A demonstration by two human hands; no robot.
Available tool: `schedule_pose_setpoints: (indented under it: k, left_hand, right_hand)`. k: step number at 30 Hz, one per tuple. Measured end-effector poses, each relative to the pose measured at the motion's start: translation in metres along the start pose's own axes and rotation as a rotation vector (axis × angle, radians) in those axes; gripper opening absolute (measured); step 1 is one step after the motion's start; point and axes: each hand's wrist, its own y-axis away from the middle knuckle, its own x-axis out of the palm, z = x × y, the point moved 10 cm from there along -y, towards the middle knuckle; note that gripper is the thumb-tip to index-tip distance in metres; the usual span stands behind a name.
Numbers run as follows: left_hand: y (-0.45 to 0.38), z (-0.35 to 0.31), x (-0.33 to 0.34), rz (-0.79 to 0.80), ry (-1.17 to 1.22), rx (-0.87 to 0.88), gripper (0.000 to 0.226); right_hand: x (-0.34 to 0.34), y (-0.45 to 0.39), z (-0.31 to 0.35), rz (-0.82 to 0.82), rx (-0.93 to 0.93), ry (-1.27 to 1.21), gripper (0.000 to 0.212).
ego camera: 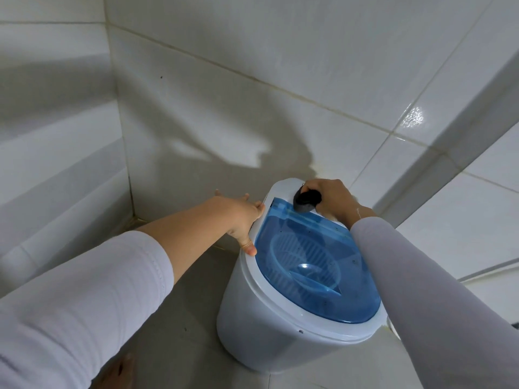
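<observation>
A small white washing machine (261,327) with a translucent blue lid (317,265) stands on the floor in a tiled corner. Through the lid a ribbed blue tub shows. My left hand (241,217) rests on the machine's left rim, fingers spread and thumb on the white edge beside the lid. My right hand (331,200) grips a dark grey scrubbing pad (304,202) and presses it on the white panel at the back of the machine, just above the lid's hinge edge.
White wall tiles (224,80) enclose the corner on the left and behind. A white frame or ledge (449,141) runs diagonally at the right. The grey floor (185,318) extends in front of the machine. A bare foot (120,372) shows at the bottom edge.
</observation>
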Motion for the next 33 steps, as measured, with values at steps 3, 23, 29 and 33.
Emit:
schedule_pose_setpoints:
  k: [3,23,29,33]
  left_hand:
    - [0.003,-0.001,-0.002,0.0,-0.004,-0.013,0.116]
    - [0.001,-0.002,0.0,0.033,-0.033,-0.021,0.114]
    - [0.005,-0.006,-0.002,0.043,-0.046,-0.027,0.114]
    - [0.003,-0.007,-0.002,0.044,-0.074,-0.033,0.114]
  right_hand:
    - [0.003,0.005,0.006,0.053,-0.018,0.032,0.041]
    - [-0.014,-0.034,-0.012,0.07,-0.107,0.128,0.053]
    - [-0.015,-0.028,-0.04,0.033,-0.038,0.088,0.039]
    - [-0.015,-0.02,-0.056,-0.038,0.029,0.078,0.057]
